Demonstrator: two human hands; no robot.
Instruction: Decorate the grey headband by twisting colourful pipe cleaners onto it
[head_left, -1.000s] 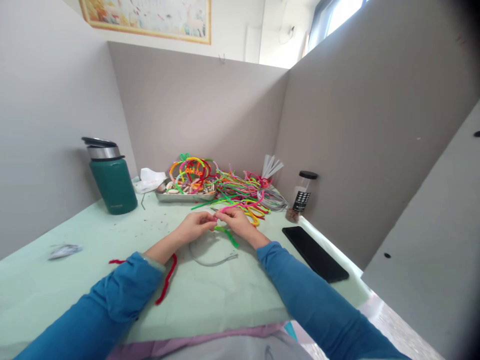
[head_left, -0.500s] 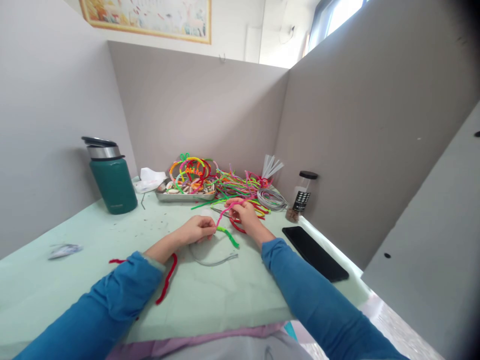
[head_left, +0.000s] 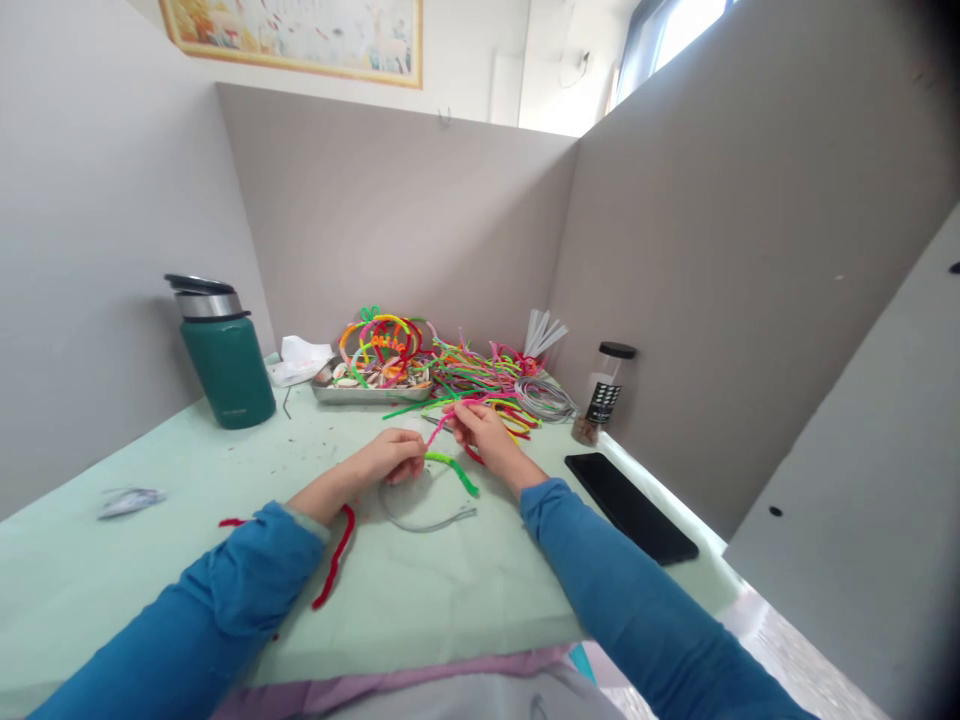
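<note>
A pink pipe cleaner (head_left: 436, 430) stretches between my two hands above the table. My left hand (head_left: 394, 457) is closed with its fingertips pinching the lower end. My right hand (head_left: 480, 430) pinches it farther up, the rest trailing off behind the fingers. From beside my left fingertips runs a green fuzzy stem (head_left: 459, 470), bending down to the right. Below it, a grey wire (head_left: 431, 527) curves toward my left hand, where its end is hidden. Scissors (head_left: 437, 424) lie partly covered by my right hand. A red pipe cleaner (head_left: 334, 565) lies by my left wrist.
A metal tray (head_left: 367, 396) with fuzzy wire shapes stands at the back, beside a heap of coloured pipe cleaners (head_left: 472, 365) and a grey wire coil (head_left: 547, 402). A green bottle (head_left: 229, 370) stands left; a clear jar (head_left: 602, 395) and black phone (head_left: 630, 507) are right.
My right hand has shifted slightly left and down along the pink pipe cleaner, closer to my left hand. The left hand has moved a little left.
</note>
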